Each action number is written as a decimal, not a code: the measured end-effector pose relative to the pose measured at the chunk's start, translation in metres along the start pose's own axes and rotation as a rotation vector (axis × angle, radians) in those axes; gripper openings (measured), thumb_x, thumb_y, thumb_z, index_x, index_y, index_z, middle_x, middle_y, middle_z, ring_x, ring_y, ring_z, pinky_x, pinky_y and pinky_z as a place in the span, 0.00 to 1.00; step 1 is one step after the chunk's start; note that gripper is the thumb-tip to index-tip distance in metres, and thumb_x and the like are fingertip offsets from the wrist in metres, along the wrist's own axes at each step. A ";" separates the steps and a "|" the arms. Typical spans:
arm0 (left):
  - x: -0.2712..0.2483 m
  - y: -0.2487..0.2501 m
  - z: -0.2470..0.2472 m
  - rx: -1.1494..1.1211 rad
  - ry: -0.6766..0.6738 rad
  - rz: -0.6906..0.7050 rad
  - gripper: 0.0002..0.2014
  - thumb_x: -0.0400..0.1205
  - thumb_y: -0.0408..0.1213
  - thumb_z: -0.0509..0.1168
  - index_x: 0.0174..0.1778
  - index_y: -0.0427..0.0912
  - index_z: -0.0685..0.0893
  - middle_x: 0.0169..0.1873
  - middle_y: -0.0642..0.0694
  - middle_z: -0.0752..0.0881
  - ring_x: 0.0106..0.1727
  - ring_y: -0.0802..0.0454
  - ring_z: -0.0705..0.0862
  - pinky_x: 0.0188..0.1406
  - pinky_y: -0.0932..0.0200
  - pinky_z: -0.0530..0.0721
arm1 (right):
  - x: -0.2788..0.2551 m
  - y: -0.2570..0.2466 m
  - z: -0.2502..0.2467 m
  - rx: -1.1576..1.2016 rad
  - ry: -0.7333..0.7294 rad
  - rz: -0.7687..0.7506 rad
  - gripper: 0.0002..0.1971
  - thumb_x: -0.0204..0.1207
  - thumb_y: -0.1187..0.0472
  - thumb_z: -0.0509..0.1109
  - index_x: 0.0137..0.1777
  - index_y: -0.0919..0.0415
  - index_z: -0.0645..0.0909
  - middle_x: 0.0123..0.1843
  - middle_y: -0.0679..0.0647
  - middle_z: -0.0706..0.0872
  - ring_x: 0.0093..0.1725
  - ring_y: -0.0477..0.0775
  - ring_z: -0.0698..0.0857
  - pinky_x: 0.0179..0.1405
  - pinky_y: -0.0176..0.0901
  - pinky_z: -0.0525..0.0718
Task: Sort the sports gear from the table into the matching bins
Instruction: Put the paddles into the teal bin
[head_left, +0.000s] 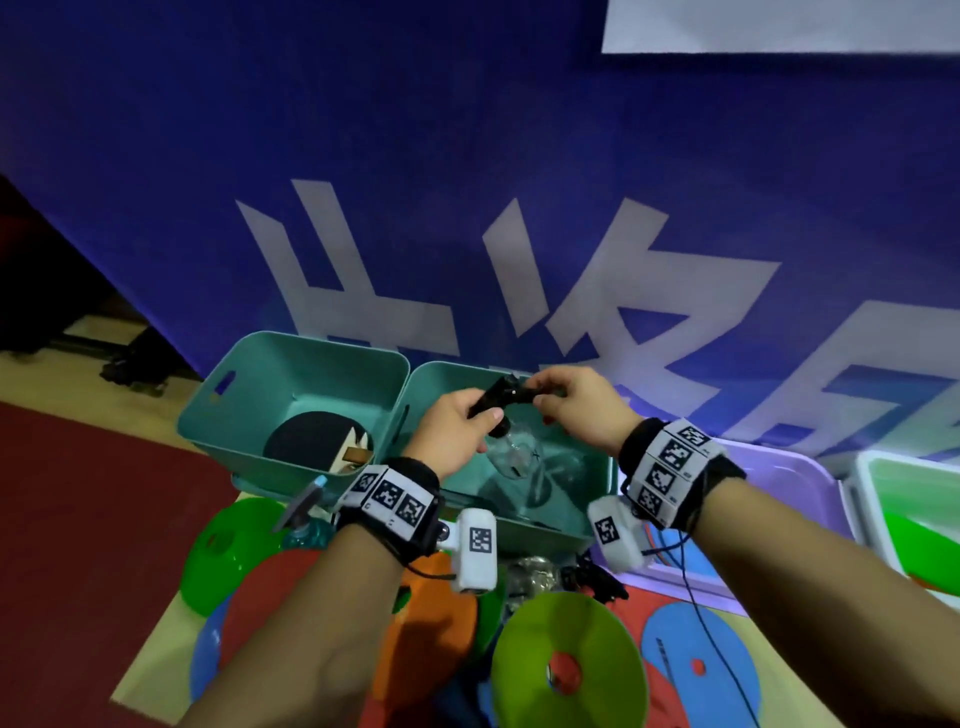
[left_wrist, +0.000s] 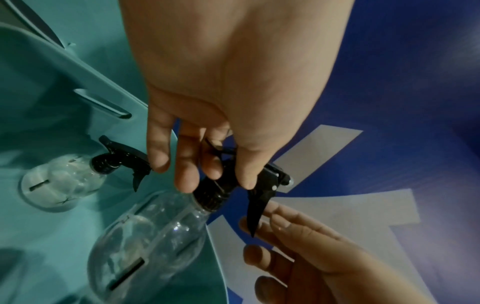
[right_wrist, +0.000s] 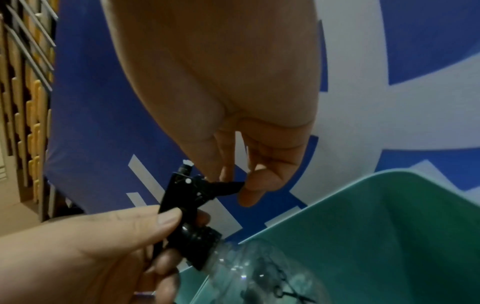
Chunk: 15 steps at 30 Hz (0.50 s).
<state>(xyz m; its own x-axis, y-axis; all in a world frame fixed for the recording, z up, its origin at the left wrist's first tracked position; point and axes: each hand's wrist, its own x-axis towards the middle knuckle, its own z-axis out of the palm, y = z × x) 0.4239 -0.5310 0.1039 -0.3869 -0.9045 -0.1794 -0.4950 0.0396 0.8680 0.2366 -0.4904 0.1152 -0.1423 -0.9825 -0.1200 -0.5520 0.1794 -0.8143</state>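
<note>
A clear spray bottle (head_left: 514, 452) with a black trigger head hangs tilted over the middle teal bin (head_left: 545, 525). My left hand (head_left: 467, 421) grips its black neck and head from the left; the left wrist view shows the fingers (left_wrist: 187, 176) curled round the collar. My right hand (head_left: 550, 400) pinches the tip of the trigger lever (right_wrist: 226, 186) between thumb and fingers. A second spray bottle (left_wrist: 64, 181) lies on the floor of the same bin. The left teal bin (head_left: 291, 345) holds a black table-tennis paddle (head_left: 317, 441).
A purple bin (head_left: 779, 467) and a white bin (head_left: 862, 499) with green inside stand to the right. On the table below my arms lie green discs (head_left: 569, 660), an orange cone (head_left: 431, 613), a blue disc (head_left: 696, 665) and another spray bottle (head_left: 306, 519). A blue banner rises behind the bins.
</note>
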 end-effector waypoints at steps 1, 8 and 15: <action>0.005 -0.003 -0.001 0.001 -0.011 -0.002 0.06 0.84 0.37 0.66 0.54 0.45 0.87 0.29 0.57 0.85 0.28 0.56 0.83 0.27 0.68 0.76 | 0.004 0.000 0.004 0.015 -0.011 0.007 0.09 0.78 0.63 0.70 0.52 0.49 0.84 0.44 0.50 0.89 0.38 0.52 0.88 0.41 0.47 0.85; 0.043 -0.031 0.002 0.067 -0.120 -0.087 0.07 0.84 0.37 0.66 0.55 0.46 0.87 0.31 0.53 0.86 0.29 0.56 0.83 0.27 0.65 0.74 | 0.032 0.007 0.027 0.121 -0.031 0.098 0.10 0.77 0.67 0.70 0.57 0.61 0.84 0.51 0.61 0.89 0.47 0.64 0.88 0.46 0.56 0.89; 0.073 -0.058 0.016 0.132 -0.204 -0.220 0.08 0.79 0.39 0.69 0.53 0.54 0.81 0.37 0.45 0.89 0.40 0.43 0.90 0.46 0.47 0.87 | 0.054 0.025 0.046 0.164 -0.078 0.278 0.10 0.77 0.70 0.65 0.54 0.63 0.83 0.43 0.60 0.84 0.39 0.56 0.82 0.37 0.50 0.85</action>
<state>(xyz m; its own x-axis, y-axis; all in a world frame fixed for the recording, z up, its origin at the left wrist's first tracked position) 0.4118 -0.5927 0.0332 -0.4009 -0.7941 -0.4567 -0.6757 -0.0803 0.7328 0.2531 -0.5411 0.0618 -0.2022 -0.8989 -0.3887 -0.3598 0.4374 -0.8242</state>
